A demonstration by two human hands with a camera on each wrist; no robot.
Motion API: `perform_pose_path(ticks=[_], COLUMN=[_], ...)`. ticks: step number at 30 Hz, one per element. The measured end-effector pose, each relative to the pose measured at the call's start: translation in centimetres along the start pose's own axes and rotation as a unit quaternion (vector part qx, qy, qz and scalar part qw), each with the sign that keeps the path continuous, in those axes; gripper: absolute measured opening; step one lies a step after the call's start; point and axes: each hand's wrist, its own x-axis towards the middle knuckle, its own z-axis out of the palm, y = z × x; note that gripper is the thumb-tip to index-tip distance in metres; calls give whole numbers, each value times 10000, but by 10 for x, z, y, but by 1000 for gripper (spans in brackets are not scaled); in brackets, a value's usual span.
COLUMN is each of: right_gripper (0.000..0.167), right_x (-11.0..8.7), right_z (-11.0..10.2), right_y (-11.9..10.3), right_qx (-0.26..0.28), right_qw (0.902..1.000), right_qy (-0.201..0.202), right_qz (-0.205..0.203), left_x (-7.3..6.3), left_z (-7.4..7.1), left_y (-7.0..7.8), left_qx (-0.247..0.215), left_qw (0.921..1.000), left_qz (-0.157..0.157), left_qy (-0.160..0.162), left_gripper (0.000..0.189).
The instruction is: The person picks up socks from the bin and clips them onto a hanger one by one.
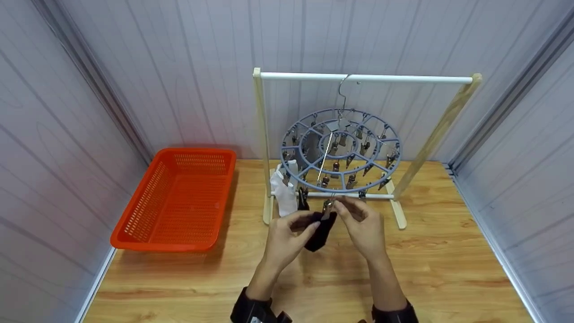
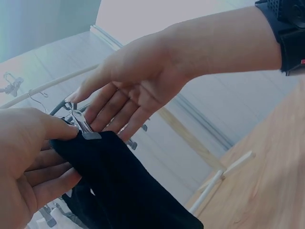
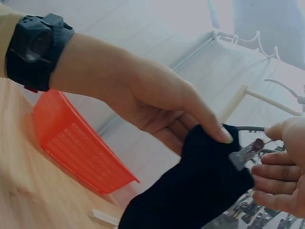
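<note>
A black sock (image 1: 319, 233) hangs from a metal clip (image 1: 328, 207) at the front of a round blue-grey clip hanger (image 1: 343, 186). My left hand (image 1: 287, 235) pinches the sock's upper edge between thumb and fingers, beside the clip. In the right wrist view the clip (image 3: 245, 155) bites on the sock's edge. My right hand (image 1: 365, 224) is at the clip's upper end, thumb close to it and fingers (image 2: 112, 107) fairly straight. A white sock (image 1: 285, 195), another dark sock (image 1: 303, 199) and a grey one (image 1: 312, 146) hang from the hanger's left side.
The hanger hooks over the white bar (image 1: 305, 76) of a wooden-legged stand (image 1: 437, 134). Several unused metal clips (image 1: 352, 181) dangle from its rings. An orange plastic basket (image 1: 215, 224) stands on the wooden table (image 1: 448, 269) at the left, with panelled walls around.
</note>
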Motion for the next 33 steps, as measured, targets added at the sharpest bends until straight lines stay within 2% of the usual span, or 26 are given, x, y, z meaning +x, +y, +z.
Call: perform_pose_path(ticks=[7,11,17,20,27,33], right_gripper=[15,14,11,11,12,12], right_x=[5,4,1,0,-2,0], right_z=[-10,-12,-14,-15,-18,-19], right_y=[-4,-19,-40,-40,-40,-30], right_qx=[-254,-190,-519,-559,-590,-751], right_qw=[9993,9994,9980,9979,9980,9968], right_qy=[277,293,191,143,185,276], right_qz=[-52,-50,-308,-292,143,-79], left_x=[0,1,2,2,3,4], left_z=[-11,-20,-31,-36,-44,-46], left_y=[0,0,1,1,3,3], left_qx=[72,276,595,682,908,996], left_qw=[9999,9992,9965,9950,9925,9915], left_qz=[-34,19,62,117,173,238], left_qy=[119,286,584,717,795,801], left_gripper=[23,22,14,12,10,12])
